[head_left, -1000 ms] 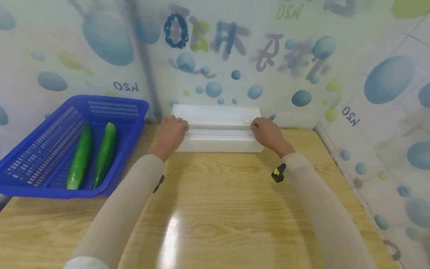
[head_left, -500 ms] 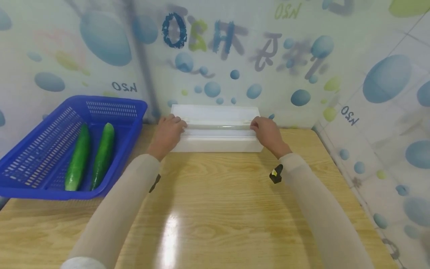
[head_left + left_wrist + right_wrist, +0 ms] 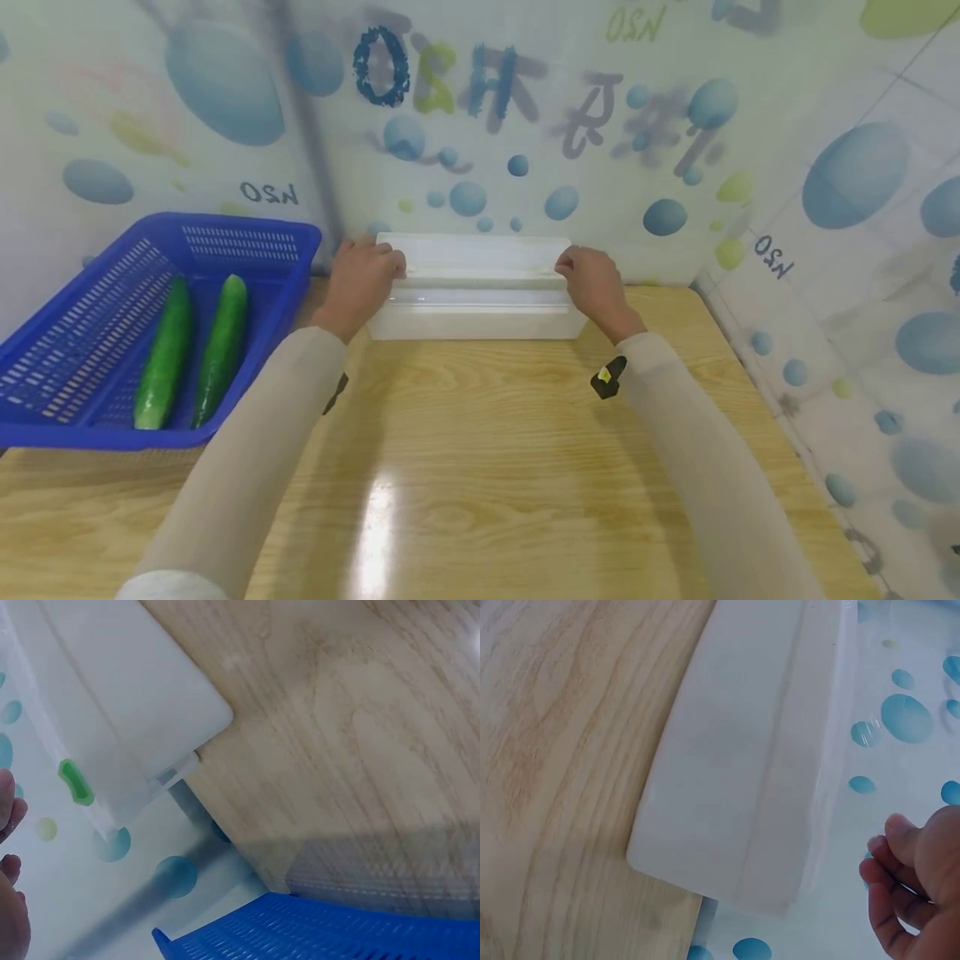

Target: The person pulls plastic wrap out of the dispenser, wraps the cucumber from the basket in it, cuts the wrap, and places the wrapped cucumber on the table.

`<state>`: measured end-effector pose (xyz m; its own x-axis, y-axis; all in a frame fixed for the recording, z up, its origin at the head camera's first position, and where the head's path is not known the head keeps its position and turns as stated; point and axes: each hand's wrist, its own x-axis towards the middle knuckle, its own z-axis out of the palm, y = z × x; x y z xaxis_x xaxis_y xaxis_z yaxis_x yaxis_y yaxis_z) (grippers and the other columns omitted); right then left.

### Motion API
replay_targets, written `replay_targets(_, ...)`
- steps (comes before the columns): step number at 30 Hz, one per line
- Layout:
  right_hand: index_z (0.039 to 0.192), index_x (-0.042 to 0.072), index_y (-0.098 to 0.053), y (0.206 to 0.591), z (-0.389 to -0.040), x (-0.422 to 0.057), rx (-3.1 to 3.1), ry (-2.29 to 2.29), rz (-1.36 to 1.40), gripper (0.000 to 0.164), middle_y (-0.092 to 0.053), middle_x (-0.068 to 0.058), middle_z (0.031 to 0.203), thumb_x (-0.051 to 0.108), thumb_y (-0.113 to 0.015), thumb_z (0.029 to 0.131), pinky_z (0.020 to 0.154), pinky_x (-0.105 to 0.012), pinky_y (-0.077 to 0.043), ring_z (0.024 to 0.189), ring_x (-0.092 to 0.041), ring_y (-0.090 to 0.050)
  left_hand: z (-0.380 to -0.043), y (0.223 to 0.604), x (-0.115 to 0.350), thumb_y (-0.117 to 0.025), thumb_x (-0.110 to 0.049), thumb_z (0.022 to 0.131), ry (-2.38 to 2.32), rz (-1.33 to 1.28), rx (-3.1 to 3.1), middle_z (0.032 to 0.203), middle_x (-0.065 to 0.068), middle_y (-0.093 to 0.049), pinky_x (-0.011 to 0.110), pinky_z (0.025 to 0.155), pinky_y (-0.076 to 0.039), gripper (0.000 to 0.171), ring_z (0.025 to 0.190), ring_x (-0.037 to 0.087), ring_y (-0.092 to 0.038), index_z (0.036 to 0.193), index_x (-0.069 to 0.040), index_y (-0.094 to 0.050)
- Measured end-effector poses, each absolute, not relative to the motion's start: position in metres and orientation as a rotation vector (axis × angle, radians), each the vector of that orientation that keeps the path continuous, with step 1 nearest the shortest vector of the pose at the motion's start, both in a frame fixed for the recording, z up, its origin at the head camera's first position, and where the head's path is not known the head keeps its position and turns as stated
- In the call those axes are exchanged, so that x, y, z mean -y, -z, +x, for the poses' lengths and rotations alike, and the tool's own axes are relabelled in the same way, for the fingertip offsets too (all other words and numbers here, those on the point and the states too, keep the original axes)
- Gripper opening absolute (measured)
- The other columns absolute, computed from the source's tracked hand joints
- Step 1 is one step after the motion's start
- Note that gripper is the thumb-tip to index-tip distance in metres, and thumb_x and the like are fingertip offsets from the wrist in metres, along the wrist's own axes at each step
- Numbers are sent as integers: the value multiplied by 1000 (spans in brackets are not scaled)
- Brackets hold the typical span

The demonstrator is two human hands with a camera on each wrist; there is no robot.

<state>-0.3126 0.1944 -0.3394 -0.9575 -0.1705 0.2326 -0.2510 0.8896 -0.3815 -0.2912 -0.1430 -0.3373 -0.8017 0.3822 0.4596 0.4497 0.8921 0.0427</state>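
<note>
A long white cling film dispenser box (image 3: 472,323) stands at the table's back edge, its lid (image 3: 476,250) raised toward the wall. My left hand (image 3: 356,283) is at the box's left end, thumb and fingertips together; my right hand (image 3: 597,289) mirrors it at the right end. Both pinch the edge of clear cling film (image 3: 869,733), which shows mainly as faint glints in the right wrist view. A green slider (image 3: 76,782) sits on the box's end in the left wrist view. Only the fingertips of the left hand enter that view.
On the left, a blue plastic basket (image 3: 82,437) holds two cucumbers, one (image 3: 165,354) beside the other (image 3: 222,350). A patterned wall (image 3: 465,125) rises directly behind the box, and another wall (image 3: 840,300) borders the wooden table (image 3: 480,467) on the right.
Both hands have risen slightly from the box's middle toward its raised lid, and the left has shifted a little outward. The head view has turned slightly right.
</note>
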Motion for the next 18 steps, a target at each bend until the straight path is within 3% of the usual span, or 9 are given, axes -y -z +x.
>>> replay_targets(18, 102, -1, -65, 310, -310, -203, 2744, -697, 301, 15, -67, -16, 96, 11, -56, 97, 77, -43, -49, 85, -29, -61, -284, 306, 150, -69, -14, 88, 292, -628, 2506, 91, 10, -71, 43, 72, -38, 11, 77, 29, -48, 93, -6, -75)
